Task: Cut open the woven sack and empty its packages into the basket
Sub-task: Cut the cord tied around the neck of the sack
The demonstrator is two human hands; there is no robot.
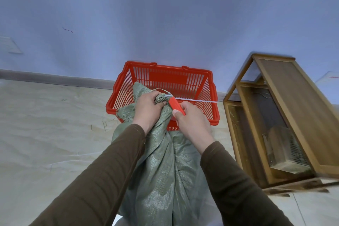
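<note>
Over red basket (209, 86) — hands grip sack (165, 161), cutter (176, 107)

the green woven sack (165, 161) is stood on the pale floor (45, 134), its tied neck leaned over the near rim of the red slatted plastic basket (209, 97). the basket is set against the blue wall (165, 14). the tilted wooden frame cabinet (286, 115) is placed right of the basket.

A green woven plastic sack (165, 161), neck bunched and tied shut, stands at lower centre, leaning against the empty red slatted plastic basket (207, 88) behind it.
</note>
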